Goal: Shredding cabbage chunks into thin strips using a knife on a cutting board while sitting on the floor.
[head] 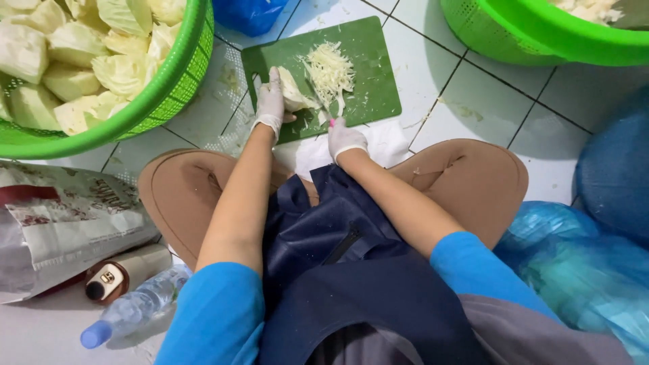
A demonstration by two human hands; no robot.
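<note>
Pinching a cabbage wedge [292, 91], left hand [270, 101] fingers; right hand [345, 138] closed on knife near board [372, 61] edge.

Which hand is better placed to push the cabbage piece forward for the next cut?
Probably the left. The left hand already lies on the cabbage piece on the board, while the right hand is closed around a pink-ended handle, likely a knife.

A food-prep corner of a kitchen, worked at floor level: a person is sitting cross-legged on white floor tiles [473, 101], a green cutting board [368, 71] is lying on them, and big green baskets [172, 84] are holding cut cabbage chunks [74, 51].
</note>
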